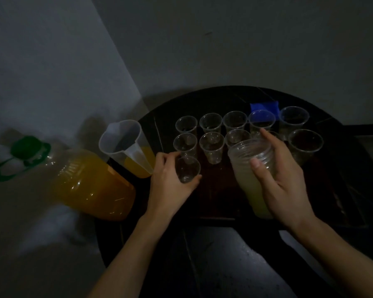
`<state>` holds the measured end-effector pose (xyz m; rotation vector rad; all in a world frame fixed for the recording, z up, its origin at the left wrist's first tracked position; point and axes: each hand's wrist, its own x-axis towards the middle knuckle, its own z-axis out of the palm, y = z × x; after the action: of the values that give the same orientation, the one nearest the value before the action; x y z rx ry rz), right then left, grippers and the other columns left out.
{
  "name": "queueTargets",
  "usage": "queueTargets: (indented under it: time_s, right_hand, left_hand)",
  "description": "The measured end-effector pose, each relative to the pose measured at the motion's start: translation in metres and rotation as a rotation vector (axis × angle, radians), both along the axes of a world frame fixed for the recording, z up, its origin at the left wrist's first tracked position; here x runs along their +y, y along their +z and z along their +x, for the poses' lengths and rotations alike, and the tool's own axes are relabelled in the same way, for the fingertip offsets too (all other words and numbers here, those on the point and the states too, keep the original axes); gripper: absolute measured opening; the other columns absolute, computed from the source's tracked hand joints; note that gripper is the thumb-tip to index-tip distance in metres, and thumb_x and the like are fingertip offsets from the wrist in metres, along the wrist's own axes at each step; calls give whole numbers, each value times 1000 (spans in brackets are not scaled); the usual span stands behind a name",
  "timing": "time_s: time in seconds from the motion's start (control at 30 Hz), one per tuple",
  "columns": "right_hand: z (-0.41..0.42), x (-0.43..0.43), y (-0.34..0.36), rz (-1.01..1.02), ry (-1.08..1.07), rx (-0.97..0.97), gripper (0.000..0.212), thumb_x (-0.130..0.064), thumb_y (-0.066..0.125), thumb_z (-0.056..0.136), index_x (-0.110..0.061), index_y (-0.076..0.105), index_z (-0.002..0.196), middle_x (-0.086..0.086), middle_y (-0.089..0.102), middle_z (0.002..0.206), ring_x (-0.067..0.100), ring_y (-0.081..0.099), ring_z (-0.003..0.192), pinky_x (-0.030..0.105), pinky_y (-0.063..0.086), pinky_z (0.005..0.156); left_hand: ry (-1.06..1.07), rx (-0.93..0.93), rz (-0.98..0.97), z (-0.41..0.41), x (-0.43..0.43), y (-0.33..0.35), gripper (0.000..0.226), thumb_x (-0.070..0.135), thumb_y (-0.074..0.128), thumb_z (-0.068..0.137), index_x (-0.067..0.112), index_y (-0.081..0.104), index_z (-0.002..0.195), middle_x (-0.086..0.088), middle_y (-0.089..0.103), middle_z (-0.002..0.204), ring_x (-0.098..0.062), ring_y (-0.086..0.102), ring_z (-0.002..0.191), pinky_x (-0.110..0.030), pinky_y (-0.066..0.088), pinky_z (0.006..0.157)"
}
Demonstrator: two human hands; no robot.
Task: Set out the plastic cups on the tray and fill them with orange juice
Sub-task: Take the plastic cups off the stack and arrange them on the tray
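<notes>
The cups [210,123] are thin clear plastic, glossy; the stack of cups [251,164] looks cloudier; the jug [122,143] is frosted translucent plastic; the juice bottle [91,181] is shiny clear plastic with a green plastic cap [26,147]; the table [342,168] is dark, faintly glossy

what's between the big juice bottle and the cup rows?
A clear plastic jug holding a little orange juice stands between the juice bottle and the cup rows. The head view shows it.
</notes>
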<state>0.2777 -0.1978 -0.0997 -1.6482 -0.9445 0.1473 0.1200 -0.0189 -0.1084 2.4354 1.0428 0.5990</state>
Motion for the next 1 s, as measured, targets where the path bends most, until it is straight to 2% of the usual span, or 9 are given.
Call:
queueTargets:
  time_s: [0.13,0.33,0.5,0.63,0.83,0.93,1.0]
  right_hand:
    - [2,0,0,21,42,12,68,-54,47,92,-21,36,151,-29,49,130,-7,49,123,6,37,96]
    - [1,1,-1,31,70,17,65,-50,47,93,-21,37,150,-21,53,132,-3,52,122,10,40,99]
    - [2,1,-1,36,54,19,64,-51,47,92,-21,40,148,-23,53,132,-2,53,123,15,41,100]
    - [1,1,0,24,57,16,64,-50,47,93,-20,40,148,-21,54,132,-3,52,122,10,39,99]
    - [1,1,0,23,41,26,65,-51,47,92,-17,41,148,-12,57,132,-3,53,121,9,39,97]
    - [1,0,0,16,41,44,67,-54,47,92,-19,41,148,-11,57,132,-2,53,122,12,41,97]
    - [1,0,0,16,39,51,67,-54,47,91,-19,41,149,-10,57,133,-1,53,122,11,40,96]
  left_hand:
    - [27,19,-5,1,3,-9,72,41,87,74,24,53,135,15,37,120,9,37,103,1,32,79]
    - [34,-13,1,1,7,-15,67,41,86,76,22,54,132,10,42,125,4,43,107,-1,34,83]
    - [33,-36,15,2,11,-16,63,38,87,75,20,57,128,8,43,123,1,47,106,-3,36,84]
    - [48,-30,30,1,13,-17,62,38,86,76,19,58,127,10,42,122,4,43,104,0,34,80]
    - [60,-38,30,1,13,-20,63,38,87,74,20,58,127,10,41,122,0,47,108,-4,36,84]
    - [55,-30,32,1,14,-20,65,40,87,72,23,57,127,8,43,124,-6,50,113,-19,47,95]
    - [61,-10,40,0,15,-19,64,44,86,70,24,58,125,7,44,124,-10,51,113,-29,51,96]
